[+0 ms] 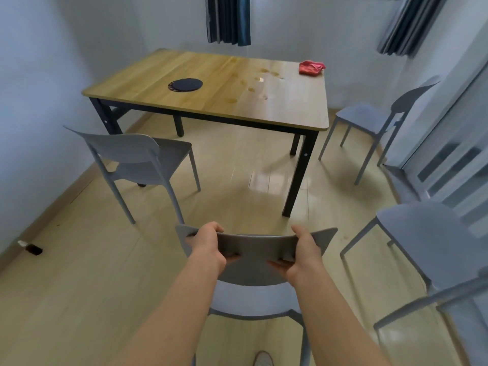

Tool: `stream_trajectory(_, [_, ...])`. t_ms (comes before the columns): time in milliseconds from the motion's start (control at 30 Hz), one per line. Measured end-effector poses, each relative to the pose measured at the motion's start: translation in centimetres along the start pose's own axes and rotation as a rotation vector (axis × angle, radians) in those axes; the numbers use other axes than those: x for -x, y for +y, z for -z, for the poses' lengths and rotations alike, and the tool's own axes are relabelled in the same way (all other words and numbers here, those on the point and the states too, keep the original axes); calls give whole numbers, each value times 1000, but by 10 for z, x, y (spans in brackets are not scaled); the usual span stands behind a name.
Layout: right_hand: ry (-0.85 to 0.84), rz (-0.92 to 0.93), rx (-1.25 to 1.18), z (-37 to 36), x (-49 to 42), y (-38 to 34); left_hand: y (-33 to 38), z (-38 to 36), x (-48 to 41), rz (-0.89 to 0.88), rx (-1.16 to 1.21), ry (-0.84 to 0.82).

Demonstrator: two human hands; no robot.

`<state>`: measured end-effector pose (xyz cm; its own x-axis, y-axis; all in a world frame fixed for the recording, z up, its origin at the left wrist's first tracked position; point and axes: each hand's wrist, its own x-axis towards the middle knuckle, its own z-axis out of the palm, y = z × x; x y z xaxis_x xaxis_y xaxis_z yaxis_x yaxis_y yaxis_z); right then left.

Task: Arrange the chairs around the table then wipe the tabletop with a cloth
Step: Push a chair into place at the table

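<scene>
Entry, head view. The nearest grey chair (257, 262) is held by its backrest with both hands. The left hand (208, 243) is set on the left part of the backrest and the right hand (303, 253) on the right part. The fingers (217, 228) of both hands are curled over the top edge, grasping the backrest. This chair is placed well apart from the worktop (148, 75), off its near right corner. Whether its legs touch the floor (79, 286) cannot be told.

A second chair (137, 157) is noted on the left, near the long side, seat turned towards the worktop and not tucked under it. A third chair (375, 120) is seen beside the right short end. A fourth chair (433, 239) is seen at the near right, partly cut by the frame edge.

The red cloth (311, 67) is found crumpled on the far right corner of the worktop. A dark round mat (185, 84) is noted on the left half. Several pale stains (260, 79) are recorded between the mat and the cloth.
</scene>
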<state>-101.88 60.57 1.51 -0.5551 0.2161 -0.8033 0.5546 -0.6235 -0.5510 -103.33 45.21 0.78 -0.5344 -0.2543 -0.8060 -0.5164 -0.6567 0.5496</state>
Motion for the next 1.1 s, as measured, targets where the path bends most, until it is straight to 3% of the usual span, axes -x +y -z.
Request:
stream_trajectory(367, [-43,-23,104,-51,-39,-58,53,-53,-23,-10,-98,21])
stream_trajectory(734, [-24,17,32,-99,-74,-94,103,-97,-85,-10,-116,48])
stream_trajectory(934, [-24,94,-58,-120,-102,-80,118,-90,-128,-57,-92,75])
stream_trajectory(1100, [49,50,-57,-120,-135,-45,104,-75,-143,-105,-55,92])
